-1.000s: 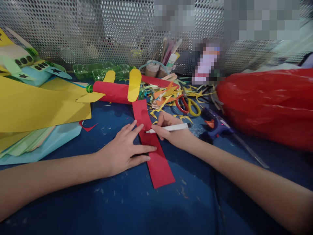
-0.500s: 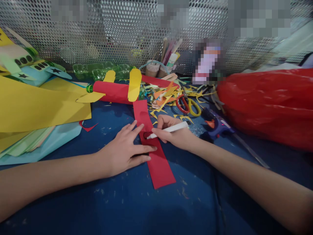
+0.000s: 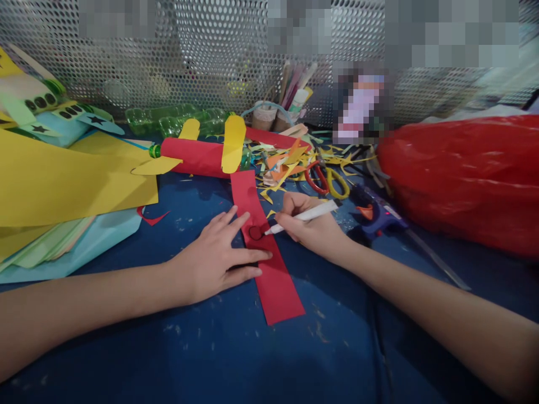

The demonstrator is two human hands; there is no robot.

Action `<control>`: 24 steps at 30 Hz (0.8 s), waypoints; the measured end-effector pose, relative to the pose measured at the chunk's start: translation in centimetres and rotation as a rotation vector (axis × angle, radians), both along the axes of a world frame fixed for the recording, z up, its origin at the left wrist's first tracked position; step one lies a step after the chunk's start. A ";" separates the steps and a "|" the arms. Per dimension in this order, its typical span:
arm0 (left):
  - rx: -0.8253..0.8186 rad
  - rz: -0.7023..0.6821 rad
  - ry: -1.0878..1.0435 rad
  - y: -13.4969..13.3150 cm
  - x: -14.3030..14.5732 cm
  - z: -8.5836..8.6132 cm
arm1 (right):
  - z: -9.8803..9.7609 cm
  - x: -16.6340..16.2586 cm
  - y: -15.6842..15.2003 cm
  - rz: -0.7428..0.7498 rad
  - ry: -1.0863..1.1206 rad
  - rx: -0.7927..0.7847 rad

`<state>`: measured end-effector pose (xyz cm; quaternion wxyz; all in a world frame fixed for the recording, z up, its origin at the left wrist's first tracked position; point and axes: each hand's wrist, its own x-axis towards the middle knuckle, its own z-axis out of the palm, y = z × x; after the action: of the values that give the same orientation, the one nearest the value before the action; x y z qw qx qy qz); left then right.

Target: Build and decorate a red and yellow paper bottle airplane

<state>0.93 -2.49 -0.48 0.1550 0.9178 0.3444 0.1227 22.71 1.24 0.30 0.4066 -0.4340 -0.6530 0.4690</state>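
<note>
A strip of red paper (image 3: 280, 286) lies lengthwise on the blue table, with a small black circle (image 3: 255, 232) drawn near its middle. My left hand (image 3: 223, 249) is spread, its fingertips resting on the strip's left side. Pinched in my right hand (image 3: 309, 224) is a white marker (image 3: 314, 212), its tip close to the right of the circle; whether it touches the paper I cannot tell. Just beyond the strip's far end lies a bottle wrapped in red paper (image 3: 193, 156) with yellow paper pieces attached.
Scissors (image 3: 326, 179) and paper scraps (image 3: 290, 160) lie beyond my right hand. Farther right are a blue glue gun (image 3: 381, 216) and a red plastic bag (image 3: 463, 179). Yellow sheets (image 3: 76, 179) are at left; green bottles (image 3: 177, 119) stand before a perforated metal screen (image 3: 219, 50).
My right hand has moved a little to the right with the marker, and the black circle shows more fully. My left hand stays spread on the strip.
</note>
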 end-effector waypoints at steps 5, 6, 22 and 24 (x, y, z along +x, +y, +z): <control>-0.002 0.004 -0.006 0.0 0.0 0.0 | -0.2 0.0 0.2 -0.033 0.021 0.009; -0.004 0.002 -0.008 0.0 0.0 0.0 | -0.2 0.0 0.2 -0.037 0.015 0.013; -0.025 0.000 -0.012 0.0 0.0 0.3 | -0.5 0.2 0.7 -0.011 0.075 -0.003; -0.019 0.001 -0.032 0.0 0.0 0.3 | -0.4 0.3 0.8 -0.049 0.149 -0.018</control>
<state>0.91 -2.50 -0.20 0.1693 0.9141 0.3432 0.1341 22.96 2.06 -0.14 0.4615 -0.4173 -0.6060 0.4957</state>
